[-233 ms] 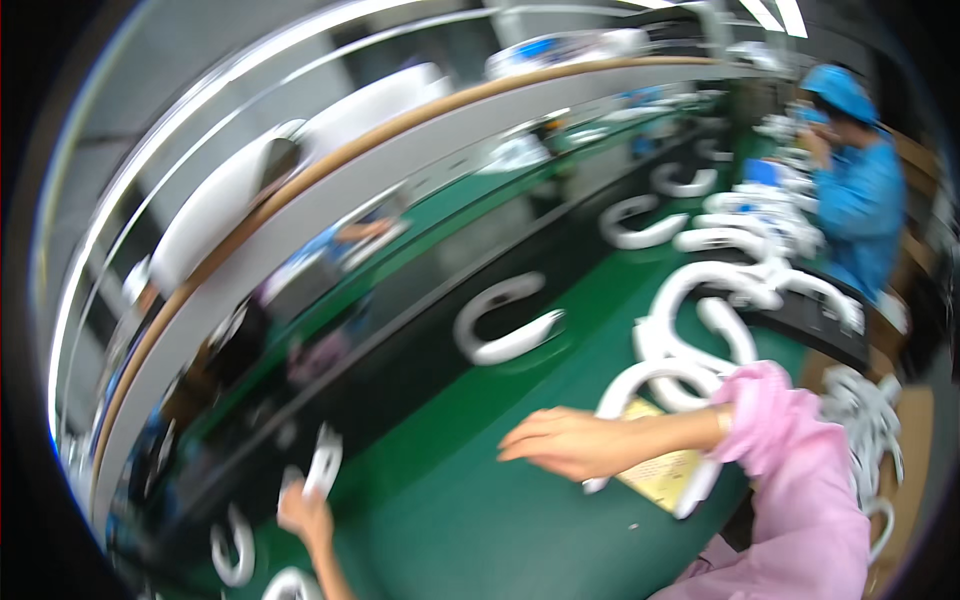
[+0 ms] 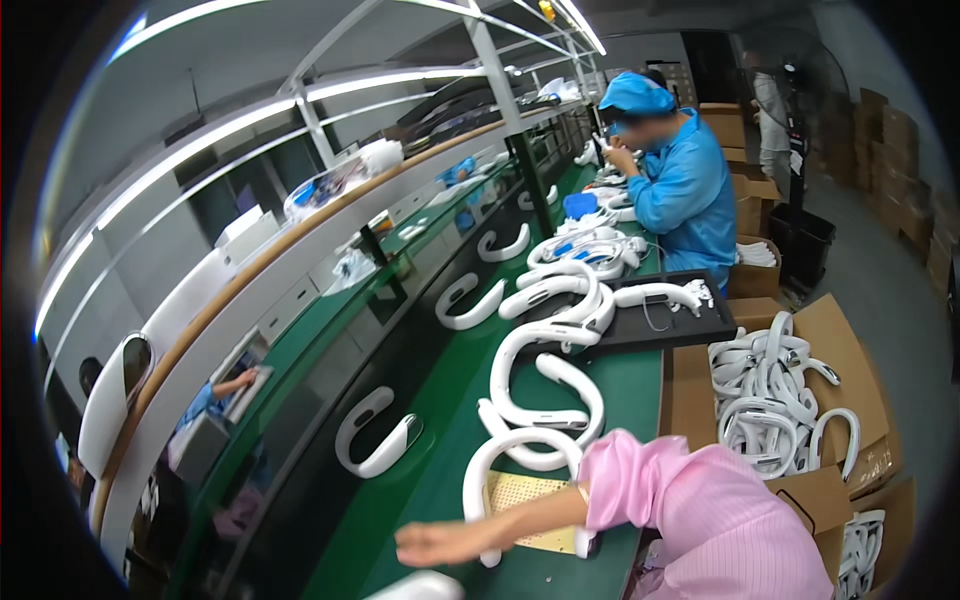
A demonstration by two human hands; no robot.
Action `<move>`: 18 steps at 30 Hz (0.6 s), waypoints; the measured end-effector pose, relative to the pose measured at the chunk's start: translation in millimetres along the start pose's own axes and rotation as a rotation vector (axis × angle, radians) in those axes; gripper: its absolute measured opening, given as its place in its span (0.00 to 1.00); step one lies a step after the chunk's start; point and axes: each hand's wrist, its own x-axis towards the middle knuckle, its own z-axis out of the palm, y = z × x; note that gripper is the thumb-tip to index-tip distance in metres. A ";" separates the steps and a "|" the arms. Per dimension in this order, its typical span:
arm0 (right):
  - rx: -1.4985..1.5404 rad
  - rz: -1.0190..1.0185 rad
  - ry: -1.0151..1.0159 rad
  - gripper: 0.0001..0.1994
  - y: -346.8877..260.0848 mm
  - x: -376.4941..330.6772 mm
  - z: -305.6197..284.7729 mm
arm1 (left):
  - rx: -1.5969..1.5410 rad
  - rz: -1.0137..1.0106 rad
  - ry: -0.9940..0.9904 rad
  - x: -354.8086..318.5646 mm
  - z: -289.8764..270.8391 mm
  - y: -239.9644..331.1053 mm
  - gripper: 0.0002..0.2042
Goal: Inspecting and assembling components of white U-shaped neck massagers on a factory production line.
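My right hand [image 2: 440, 543] reaches leftward over the green bench [image 2: 385, 545], its fingers loosely bent and apart, with nothing visible in them. Just below it, at the lower edge, a blurred white curved piece [image 2: 418, 587] shows only in part. My left hand is out of view. Under my right forearm lies a white C-shaped neckband device [image 2: 474, 480], beside a yellow dotted sheet [image 2: 545, 490]. More white neckbands [image 2: 500, 370] overlap just beyond it. Another neckband [image 2: 352, 440] lies alone to the left, by the dark panel at the back of the bench.
A black tray [image 2: 690, 325] holds small white parts. Farther along, a co-worker in blue [image 2: 690, 190] bends over the bench. On the right, a cardboard box [image 2: 850, 380] contains piled white neckbands [image 2: 765, 400]. A wood-edged shelf [image 2: 255, 285] runs along the left.
My view has swung to the right, so the bench and co-worker sit farther left. The left hand and the white piece it held have left the picture. My right hand appears lower and more leftward.
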 end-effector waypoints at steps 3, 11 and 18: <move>0.569 0.284 -0.372 0.33 15.1 -31.4 23.4 | 0.479 0.028 -0.054 17.6 60.5 -81.8 0.09; 0.417 -0.129 0.075 0.26 24.6 -70.3 35.6 | 0.890 -0.127 0.293 -17.9 152.9 -141.7 0.20; 0.530 0.108 0.130 0.23 13.8 -79.5 27.1 | -0.103 -0.283 0.049 -81.5 128.6 -138.7 0.31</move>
